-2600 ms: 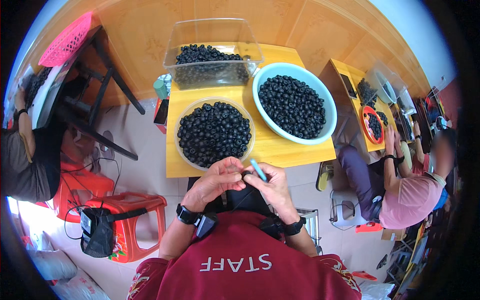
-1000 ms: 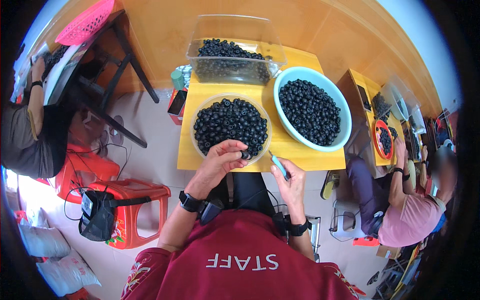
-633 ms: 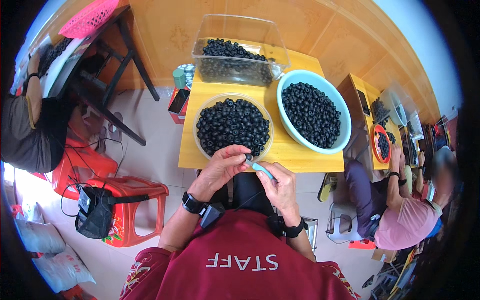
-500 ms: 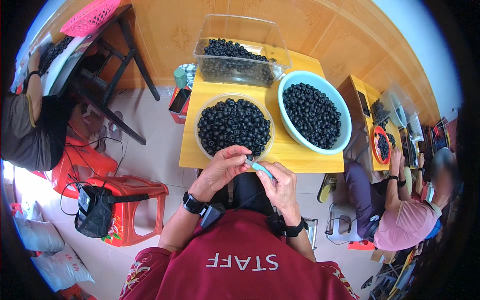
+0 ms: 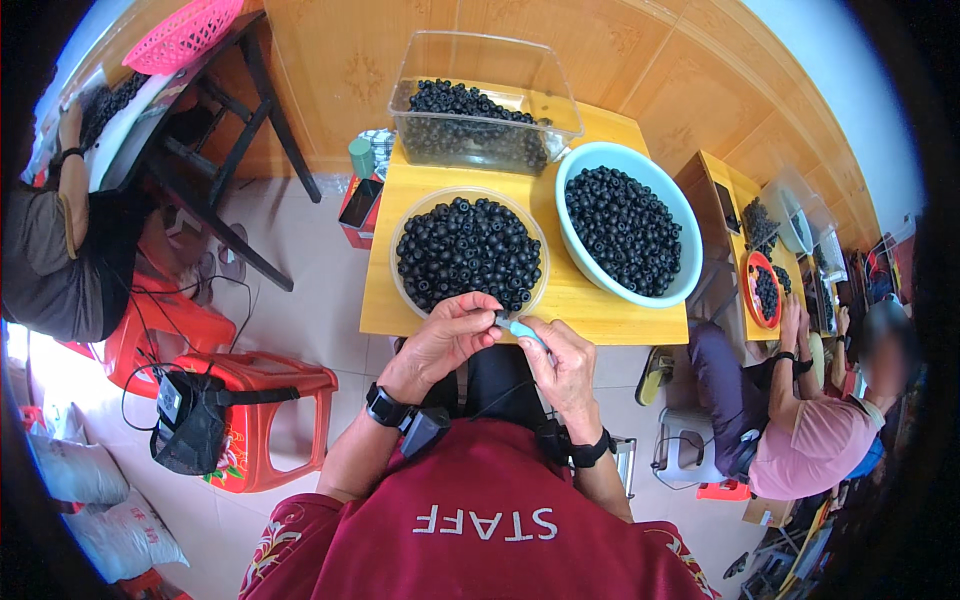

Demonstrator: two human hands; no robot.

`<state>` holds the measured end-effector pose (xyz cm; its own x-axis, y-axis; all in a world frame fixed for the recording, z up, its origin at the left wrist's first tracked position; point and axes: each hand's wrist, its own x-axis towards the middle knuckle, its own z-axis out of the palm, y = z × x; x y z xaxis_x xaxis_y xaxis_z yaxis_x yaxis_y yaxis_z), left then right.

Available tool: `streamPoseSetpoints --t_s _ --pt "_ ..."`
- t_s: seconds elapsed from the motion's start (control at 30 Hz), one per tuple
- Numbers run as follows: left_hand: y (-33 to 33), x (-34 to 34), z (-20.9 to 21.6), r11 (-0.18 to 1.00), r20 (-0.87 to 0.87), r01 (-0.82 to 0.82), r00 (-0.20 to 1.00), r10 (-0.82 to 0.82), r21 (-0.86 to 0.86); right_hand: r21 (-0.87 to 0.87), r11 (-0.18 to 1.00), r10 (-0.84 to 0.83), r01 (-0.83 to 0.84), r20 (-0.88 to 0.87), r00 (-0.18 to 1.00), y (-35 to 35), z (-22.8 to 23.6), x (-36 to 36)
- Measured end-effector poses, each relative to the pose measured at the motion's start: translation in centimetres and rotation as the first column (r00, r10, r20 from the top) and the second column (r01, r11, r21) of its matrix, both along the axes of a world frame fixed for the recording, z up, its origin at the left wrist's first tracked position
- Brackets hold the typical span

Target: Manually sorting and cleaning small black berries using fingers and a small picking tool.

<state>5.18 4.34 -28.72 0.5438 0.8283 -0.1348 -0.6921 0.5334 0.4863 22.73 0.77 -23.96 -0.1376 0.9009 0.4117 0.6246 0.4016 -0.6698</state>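
My left hand [image 5: 452, 338] is closed in a pinch at the near edge of the yellow table, on a small black hollow part that its fingertips mostly hide. From the right, my right hand [image 5: 564, 366] grips a small tool with a light-blue handle [image 5: 524, 332], its tip meeting the left fingertips; the tip's shape is too small to make out. Just beyond my hands sits a round clear tub [image 5: 543, 262] heaped with black round hollow parts [image 5: 468, 250]. To its right stands a pale-blue basin [image 5: 692, 268] holding more of these parts.
A clear rectangular bin [image 5: 484, 55] with more black parts is at the back of the yellow table [image 5: 400, 318]. A red stool [image 5: 290, 385] carries a black bag [image 5: 190, 425] at left. Other people sit at tables on both sides, one in a pink shirt [image 5: 820, 450].
The black part between my left fingertips shows less than before. My right hand and the blue-handled tool have shifted very slightly; the tubs have stayed put.
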Motion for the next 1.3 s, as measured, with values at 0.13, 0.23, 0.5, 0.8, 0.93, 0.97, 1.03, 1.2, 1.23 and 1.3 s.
streamPoseSetpoints --t_s 0.13,0.23,0.5,0.8,0.93,0.97,1.03,1.2,1.23,1.3 --pt "0.1 0.1 0.1 1.0 -0.012 -0.003 1.0 0.003 0.001 0.016 1.0 -0.017 0.017 0.013 1.0 0.1 -0.5 0.2" --pt "0.0 0.2 -0.1 1.0 -0.012 -0.014 1.0 0.014 -0.014 0.054 0.998 -0.029 0.028 0.022 0.999 0.1 -0.9 0.1" --pt "-0.8 -0.2 0.9 0.999 0.076 0.044 0.996 -0.045 0.014 0.063 0.971 -0.234 0.23 0.056 0.971 1.5 -4.7 3.8" --pt "-0.7 0.5 1.0 0.997 0.026 0.047 0.999 -0.046 -0.056 -0.266 0.964 -0.106 -0.026 -0.469 0.877 0.1 -0.9 0.8" --pt "-1.0 0.7 1.1 0.999 -0.149 0.044 0.988 -0.042 0.005 -0.347 0.911 0.059 -0.221 -0.421 0.905 0.0 0.5 -0.7" --pt "-1.0 0.6 1.0 0.999 -0.149 0.052 0.988 -0.05 0.007 -0.345 0.914 0.053 -0.213 -0.42 0.906 -0.1 0.2 -0.9" --pt "-1.0 0.2 0.8 0.989 -0.12 0.141 0.984 -0.135 0.035 -0.397 0.805 -0.051 -0.441 -0.787 0.615 -0.1 -0.8 -1.0" --pt "-1.3 0.2 0.5 0.979 -0.057 0.198 0.979 -0.196 0.043 -0.516 0.743 -0.113 -0.426 -0.724 0.68 -0.3 0.1 -0.2" --pt "-1.5 0.3 0.5 0.98 -0.055 0.195 0.98 -0.193 0.03 -0.531 0.726 -0.123 -0.437 -0.725 0.677 -0.4 0.2 0.0" --pt "-1.5 0.4 0.5 0.981 -0.055 0.195 0.98 -0.193 0.018 -0.543 0.711 -0.133 -0.447 -0.728 0.673 -0.6 0.0 -0.1"
